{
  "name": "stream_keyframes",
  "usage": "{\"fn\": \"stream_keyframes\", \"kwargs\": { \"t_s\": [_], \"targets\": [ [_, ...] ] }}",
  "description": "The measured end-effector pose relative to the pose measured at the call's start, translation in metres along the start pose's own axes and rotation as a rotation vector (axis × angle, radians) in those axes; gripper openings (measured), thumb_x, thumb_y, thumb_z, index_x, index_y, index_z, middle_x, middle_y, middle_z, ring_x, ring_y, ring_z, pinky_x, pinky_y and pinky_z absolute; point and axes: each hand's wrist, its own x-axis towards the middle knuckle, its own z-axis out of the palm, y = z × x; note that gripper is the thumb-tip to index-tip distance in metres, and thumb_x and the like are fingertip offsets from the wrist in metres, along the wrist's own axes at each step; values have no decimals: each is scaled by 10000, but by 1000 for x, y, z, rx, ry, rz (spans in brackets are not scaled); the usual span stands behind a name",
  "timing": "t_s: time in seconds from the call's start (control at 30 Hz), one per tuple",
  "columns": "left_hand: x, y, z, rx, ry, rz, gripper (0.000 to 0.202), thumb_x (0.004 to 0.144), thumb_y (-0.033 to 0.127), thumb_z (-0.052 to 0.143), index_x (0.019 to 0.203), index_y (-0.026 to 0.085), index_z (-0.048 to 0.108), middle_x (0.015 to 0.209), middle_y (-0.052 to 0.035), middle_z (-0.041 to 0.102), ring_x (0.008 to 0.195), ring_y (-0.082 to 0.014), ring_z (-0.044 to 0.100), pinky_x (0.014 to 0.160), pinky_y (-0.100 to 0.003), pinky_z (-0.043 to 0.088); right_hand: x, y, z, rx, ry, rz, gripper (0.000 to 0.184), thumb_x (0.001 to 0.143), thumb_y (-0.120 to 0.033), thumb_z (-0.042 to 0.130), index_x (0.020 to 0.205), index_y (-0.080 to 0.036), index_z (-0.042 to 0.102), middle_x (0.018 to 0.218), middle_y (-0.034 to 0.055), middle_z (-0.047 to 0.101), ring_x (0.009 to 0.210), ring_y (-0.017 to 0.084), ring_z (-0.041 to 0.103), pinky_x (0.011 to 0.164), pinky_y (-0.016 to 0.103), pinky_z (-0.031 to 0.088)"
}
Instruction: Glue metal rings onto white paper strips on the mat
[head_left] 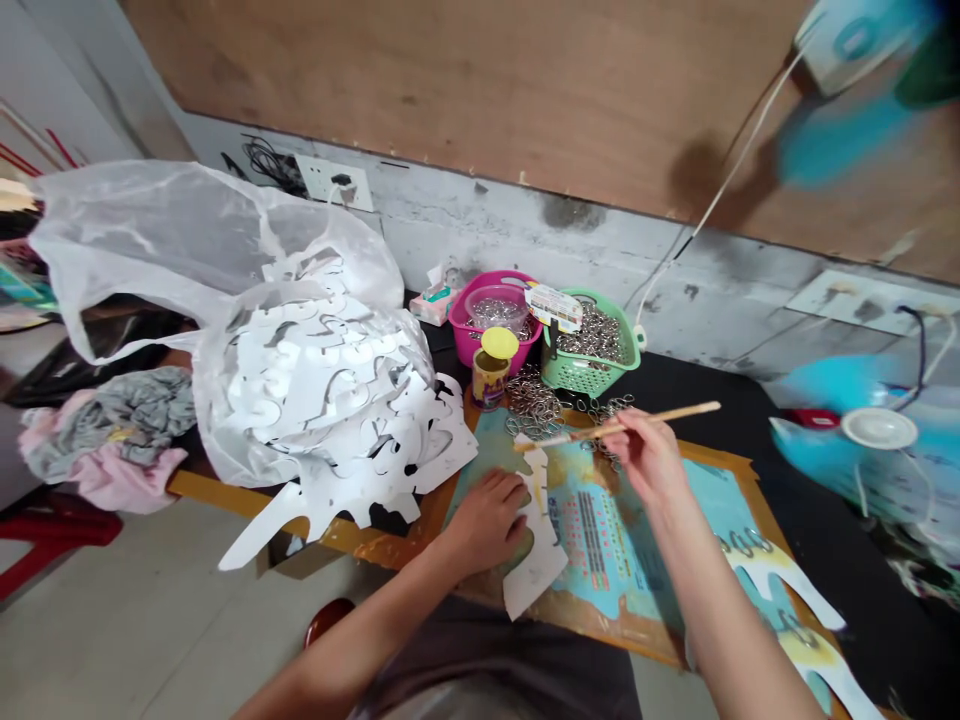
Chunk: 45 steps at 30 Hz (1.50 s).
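- The right hand [646,455] was closed in a pinch, and a thin wooden stick [619,425] was clamped between its thumb and fingers.
- The left hand [484,522] was held flat with the fingers together, clamping nothing, and was pressed against a white paper cut-out [541,545].
- One stick and one cut-out were handled, one per hand, and the two hands were apart.
- The stick was held above the printed teal board [622,520], its long axis nearly level, with the near end pointed left towards the cut-out and the far end raised slightly to the right.
- The cut-out was laid on the board, its long axis running roughly away from the person, tilted slightly.
- Further white cut-outs [787,590] were laid across the board's right corner, and many more were heaped in a white plastic bag [315,390] on the left.
- Two baskets were placed beyond the board: a pink basket [469,325] holding one clear plastic bowl [496,308], and a green basket [589,372] filled with metal rings [589,335].
- One can with a yellow lid [491,372] was stood in front of the pink basket.
- A loose heap of rings [532,405], too many to count, was spread beside the can.
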Motion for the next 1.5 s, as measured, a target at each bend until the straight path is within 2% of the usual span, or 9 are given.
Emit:
{"fn": "stream_keyframes", "kwargs": {
  "t_s": [0.13,0.27,0.4,0.53,0.87,1.0,1.27,1.43,1.5],
  "targets": [
    [0,-1,2,14,4,1,293,830,181,560,1120,167,598,1170,-108,636,1113,-280,583,1130,-471,415,-34,3,-44,-39,-26,-52,137,723,-311,775,744,-179,744,714,39,723,498,131,669,459,191,581],
    [0,0,2,11,4,10,302,833,175,559,1133,163,594,1181,-111,637,1118,-277,581,1144,-473,403,-54,11,-61,-226,-17,-96,187,757,-351,790,859,-195,777,814,55,753,647,180,725,613,268,637],
    [0,1,1,10,3,2,291,844,179,554,1132,167,594,1174,-112,640,1097,-275,587,1118,-477,432,-55,23,-56,-469,-122,-137,231,821,-396,748,925,-191,773,835,68,765,758,208,734,722,326,631],
    [0,0,2,11,0,8,314,835,180,559,1147,162,589,1190,-111,634,1130,-275,582,1147,-467,404,-48,24,-52,-499,-218,-137,213,840,-381,713,800,-175,753,702,52,733,632,186,699,594,289,600],
    [-1,-1,4,15,5,11,301,832,175,557,1130,160,594,1189,-110,640,1116,-271,585,1139,-477,413,-30,14,-42,-406,-202,-90,156,753,-329,720,696,-186,746,602,38,709,516,166,666,504,247,569],
    [-1,-1,2,19,3,13,294,838,179,557,1129,162,596,1199,-108,638,1119,-270,588,1142,-478,411,-26,13,-39,-391,-172,-87,134,731,-319,728,733,-189,756,714,49,747,626,175,708,606,252,599],
    [0,0,3,26,2,3,308,822,164,560,1127,149,597,1191,-107,638,1124,-266,585,1155,-462,397,-20,13,-32,-403,-260,26,145,680,-285,664,640,-163,731,524,45,675,454,161,636,447,225,525],
    [1,-1,3,17,-5,0,293,840,188,557,1129,162,599,1184,-98,639,1117,-269,580,1144,-467,408,-19,13,-26,-384,-96,-110,138,701,-317,708,689,-183,739,670,41,729,577,163,680,571,249,580],
    [0,-1,3,11,-1,4,301,839,184,556,1136,160,595,1180,-100,639,1115,-266,582,1145,-469,406,-19,13,-26,-386,-128,-115,147,715,-319,695,674,-183,735,634,35,712,547,159,663,541,246,567]
  ]
}}
